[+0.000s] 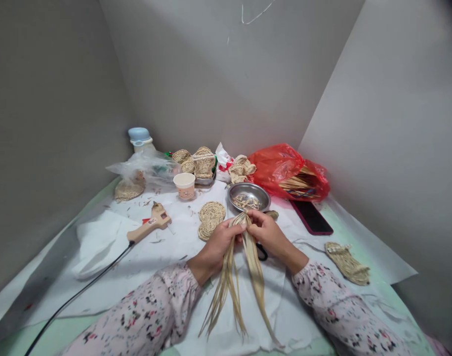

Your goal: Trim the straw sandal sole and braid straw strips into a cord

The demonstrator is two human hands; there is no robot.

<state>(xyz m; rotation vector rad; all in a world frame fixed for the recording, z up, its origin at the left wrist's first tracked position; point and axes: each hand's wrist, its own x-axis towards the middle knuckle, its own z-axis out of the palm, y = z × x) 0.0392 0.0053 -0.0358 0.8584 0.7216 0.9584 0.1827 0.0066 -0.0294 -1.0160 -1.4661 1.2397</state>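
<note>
Both my hands meet at the middle of the table, pinching the top of a bundle of dried straw strips [256, 269]. My left hand [223, 241] closes on the narrow strands, which hang down in a loose fan. Beside it, my right hand [269, 234] grips the bundle near its gathered top, where a broad flat strip hangs. A woven figure-eight straw sole [211, 220] lies just left of my hands. Behind them stands a metal bowl [249, 190] with straw scraps. Black scissor-like handles [262, 252] show partly under my right hand.
A glue gun [149, 225] with a black cord lies left. Behind are a paper cup [184, 187], woven straw pieces [203, 163], a blue-capped bottle [140, 136] and a red plastic bag [275, 170] of straw. At right lie a phone [312, 217] and a woven slipper [347, 263].
</note>
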